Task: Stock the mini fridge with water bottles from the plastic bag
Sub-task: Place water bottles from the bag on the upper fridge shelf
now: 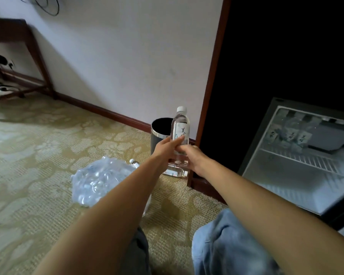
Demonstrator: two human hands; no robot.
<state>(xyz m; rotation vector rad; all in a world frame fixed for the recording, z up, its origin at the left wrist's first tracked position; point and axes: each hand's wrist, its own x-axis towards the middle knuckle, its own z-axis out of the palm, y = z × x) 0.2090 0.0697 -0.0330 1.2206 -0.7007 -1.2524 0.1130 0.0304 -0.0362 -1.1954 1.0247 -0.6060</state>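
Note:
A clear water bottle (pixel 180 126) with a white cap and a white label stands upright in the air, held by both hands. My left hand (pixel 167 148) wraps its middle from the left, thumb across the label. My right hand (pixel 191 157) grips its lower part from the right. The clear plastic bag (pixel 99 180) lies crumpled on the carpet to the left, with another bottle's capped neck (pixel 134 163) poking out beside it. A further bottle (pixel 177 173) lies on the floor under the hands. The mini fridge (pixel 298 155) stands open at the right; several bottles (pixel 290 135) sit on its upper wire shelf.
A dark round waste bin (pixel 159 132) stands by the wall just behind the held bottle. A dark wooden cabinet edge (pixel 211 80) frames the fridge's alcove. A wooden desk (pixel 28 56) and an office chair's base (pixel 0 84) are at the far left. My knees in jeans (pixel 226 245) fill the foreground.

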